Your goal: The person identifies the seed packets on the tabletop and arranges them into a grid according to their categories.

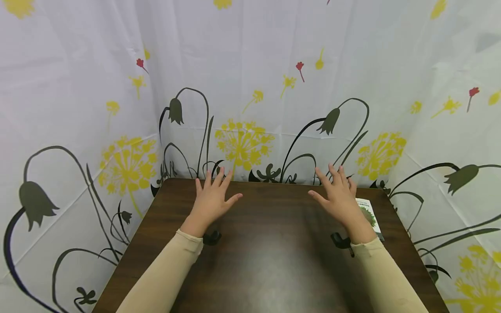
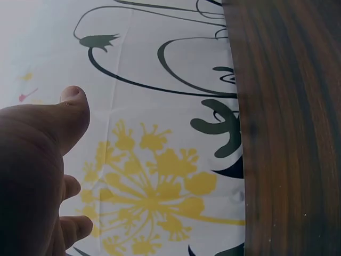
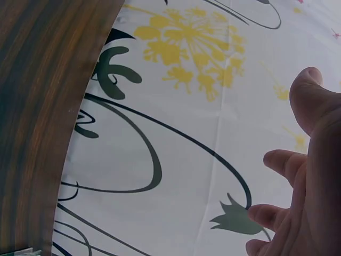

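Both hands are held out over the dark wooden table (image 1: 258, 243), fingers spread and holding nothing. My left hand (image 1: 211, 202) is over the table's far left part, its thumb pointing inward. On the other side, my right hand (image 1: 338, 198) has its fingers fanned out. Just beyond the right wrist lies a white booklet (image 1: 369, 216) with a green spiky picture, partly hidden by that hand and forearm. The left wrist view has the left thumb (image 2: 74, 109) and two fingertips in front of the curtain. In the right wrist view the right thumb (image 3: 306, 96) and several fingers show.
A white curtain (image 1: 250, 56) printed with yellow and dark green flowers surrounds the table at the back and both sides. Black wrist mounts (image 1: 212, 238) sit at the inner sides of both wrists. The booklet lies near the table's right edge.
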Action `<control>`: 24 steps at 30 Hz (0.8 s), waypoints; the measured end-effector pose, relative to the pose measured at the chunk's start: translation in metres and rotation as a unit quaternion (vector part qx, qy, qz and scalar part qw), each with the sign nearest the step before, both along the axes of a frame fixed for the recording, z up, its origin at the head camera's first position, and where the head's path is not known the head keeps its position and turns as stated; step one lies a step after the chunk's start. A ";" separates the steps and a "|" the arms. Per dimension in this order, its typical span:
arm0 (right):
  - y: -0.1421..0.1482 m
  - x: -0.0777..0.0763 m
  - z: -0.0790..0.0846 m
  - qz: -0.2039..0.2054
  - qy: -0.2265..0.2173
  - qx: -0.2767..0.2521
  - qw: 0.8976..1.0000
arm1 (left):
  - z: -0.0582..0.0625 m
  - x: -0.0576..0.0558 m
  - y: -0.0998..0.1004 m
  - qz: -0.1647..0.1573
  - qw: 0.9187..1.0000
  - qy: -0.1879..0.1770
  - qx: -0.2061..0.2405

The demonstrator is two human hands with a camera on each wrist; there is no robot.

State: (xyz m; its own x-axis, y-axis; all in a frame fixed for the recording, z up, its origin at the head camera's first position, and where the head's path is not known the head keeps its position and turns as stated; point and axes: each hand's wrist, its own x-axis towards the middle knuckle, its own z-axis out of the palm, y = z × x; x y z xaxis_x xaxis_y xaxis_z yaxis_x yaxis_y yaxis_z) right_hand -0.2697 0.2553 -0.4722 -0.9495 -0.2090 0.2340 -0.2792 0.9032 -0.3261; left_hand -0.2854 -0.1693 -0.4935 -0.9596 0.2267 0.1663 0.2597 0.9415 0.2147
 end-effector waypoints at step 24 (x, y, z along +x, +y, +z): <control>-0.003 0.018 -0.032 -0.040 0.011 -0.035 0.999 | -0.023 0.005 0.036 -0.021 0.999 -0.004 0.028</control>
State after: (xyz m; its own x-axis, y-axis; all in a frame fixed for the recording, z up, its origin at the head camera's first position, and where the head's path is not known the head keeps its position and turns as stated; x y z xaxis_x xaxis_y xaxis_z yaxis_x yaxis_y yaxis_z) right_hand -0.2519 0.2524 -0.5040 -0.9567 -0.1157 0.2673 -0.2159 0.8977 -0.3841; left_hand -0.2806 -0.1338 -0.5164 -0.9506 0.2581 0.1723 0.2975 0.9160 0.2693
